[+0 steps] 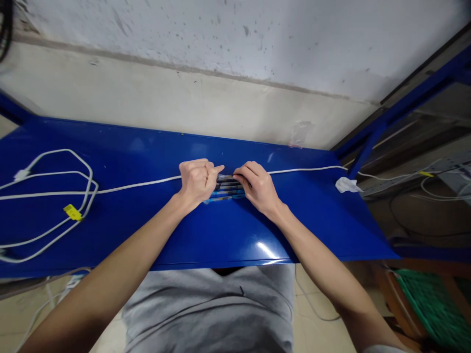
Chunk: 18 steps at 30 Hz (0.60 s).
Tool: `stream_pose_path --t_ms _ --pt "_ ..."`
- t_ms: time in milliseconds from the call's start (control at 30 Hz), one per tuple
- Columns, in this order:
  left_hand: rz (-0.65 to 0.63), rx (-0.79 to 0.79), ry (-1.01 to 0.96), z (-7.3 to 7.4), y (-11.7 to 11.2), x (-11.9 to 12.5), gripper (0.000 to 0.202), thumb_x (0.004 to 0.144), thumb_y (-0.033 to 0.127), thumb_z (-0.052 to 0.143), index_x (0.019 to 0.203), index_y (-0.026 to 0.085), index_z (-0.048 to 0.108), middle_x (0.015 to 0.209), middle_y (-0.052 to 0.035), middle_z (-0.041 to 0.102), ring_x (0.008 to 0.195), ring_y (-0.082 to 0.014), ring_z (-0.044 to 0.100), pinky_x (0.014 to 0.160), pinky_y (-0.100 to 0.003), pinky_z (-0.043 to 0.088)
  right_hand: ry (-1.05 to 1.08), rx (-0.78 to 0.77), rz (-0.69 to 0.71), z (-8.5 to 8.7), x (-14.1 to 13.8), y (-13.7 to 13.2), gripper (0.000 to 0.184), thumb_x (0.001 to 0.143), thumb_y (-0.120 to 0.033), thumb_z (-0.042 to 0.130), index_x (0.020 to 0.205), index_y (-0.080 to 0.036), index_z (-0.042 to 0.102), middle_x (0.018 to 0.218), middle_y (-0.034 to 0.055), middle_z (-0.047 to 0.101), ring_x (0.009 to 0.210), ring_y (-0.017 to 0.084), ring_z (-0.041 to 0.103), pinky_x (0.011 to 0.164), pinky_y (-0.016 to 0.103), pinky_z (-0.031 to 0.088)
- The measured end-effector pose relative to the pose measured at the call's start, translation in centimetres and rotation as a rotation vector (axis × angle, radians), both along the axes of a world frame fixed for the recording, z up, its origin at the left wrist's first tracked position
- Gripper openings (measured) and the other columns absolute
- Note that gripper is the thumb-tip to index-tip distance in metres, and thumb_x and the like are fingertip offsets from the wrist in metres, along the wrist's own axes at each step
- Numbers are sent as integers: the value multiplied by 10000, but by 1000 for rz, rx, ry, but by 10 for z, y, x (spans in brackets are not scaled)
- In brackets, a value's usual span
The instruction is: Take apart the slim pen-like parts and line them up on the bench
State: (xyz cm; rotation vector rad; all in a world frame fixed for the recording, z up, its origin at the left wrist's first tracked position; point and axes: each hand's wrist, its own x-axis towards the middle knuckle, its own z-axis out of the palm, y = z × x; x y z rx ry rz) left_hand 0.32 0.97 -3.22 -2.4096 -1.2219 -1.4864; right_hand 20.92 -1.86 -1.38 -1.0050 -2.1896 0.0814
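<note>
Several slender pens (230,187), dark with blue parts, lie side by side on the blue table between my two hands. A bit of clear plastic seems to show at their upper left. My left hand (198,179) is closed in a fist at the left ends of the pens, its thumb pointing right; what sits inside the fist is mostly hidden. From the right, my right hand (257,184) pinches the end of the uppermost pen with thumb and fingertips. Its other fingers are curled and cover the right ends.
A white cable (140,185) crosses the blue table (221,240) behind the hands, looping at left near a yellow tag (72,212). Crumpled white tissue (347,185) lies at right. A clear plastic bag (301,133) rests by the wall; a blue post (368,147) rises at right.
</note>
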Motion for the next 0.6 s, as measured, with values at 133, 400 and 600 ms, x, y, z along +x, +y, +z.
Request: stream_pose_path --t_ms 133,400,600 --pt "1 -2 -3 1 -1 0 619 1077 385 348 578 166 640 479 -4 464 492 -126 468 526 -304 329 1 -7 6 0 -1 0 217 1071 -230 461 997 -204 664 923 79 639 869 214 566 790 360 455" --pt "14 -21 13 -1 -1 -1 637 1088 354 297 695 140 751 536 -36 566 547 -143 557 557 -297 389 -12 0 3 -1 1 2 229 1072 -235 461 1026 -210 683 941 76 639 874 212 570 794 363 457" --pt "-17 -48 240 11 -4 11 529 1095 375 311 1101 160 794 692 -66 711 667 -179 607 644 -326 415 34 -20 -14 -5 5 7 210 1061 -215 464 999 -206 664 954 80 636 897 221 561 819 371 455"
